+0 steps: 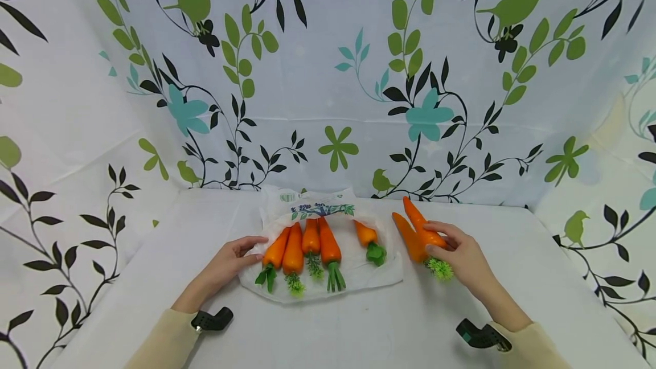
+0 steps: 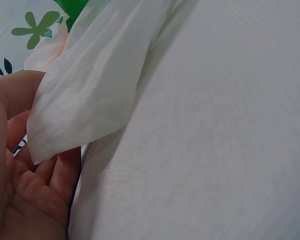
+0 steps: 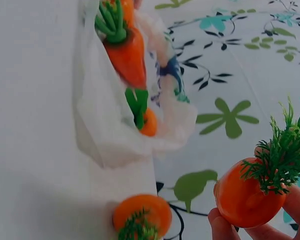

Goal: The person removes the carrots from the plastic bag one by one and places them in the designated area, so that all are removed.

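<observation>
A white plastic bag (image 1: 359,278) lies flat on the table, its printed part toward the back. Several orange carrots (image 1: 293,249) with green tops lie in a row at its mouth, tips pointing into the bag. My left hand (image 1: 237,258) pinches the bag's left edge; in the left wrist view the thin plastic (image 2: 85,100) passes between thumb and fingers. To the right of the bag, my right hand (image 1: 461,252) grips a carrot (image 1: 421,222) near its leafy end. Another carrot (image 1: 407,235) lies on the table just left of the held one.
A white cloth covers the table (image 1: 338,335). Behind it hangs a pale curtain (image 1: 328,73) printed with leaves, birds and flowers, which also runs along both sides. A dark wrist device (image 1: 212,319) sits on each arm.
</observation>
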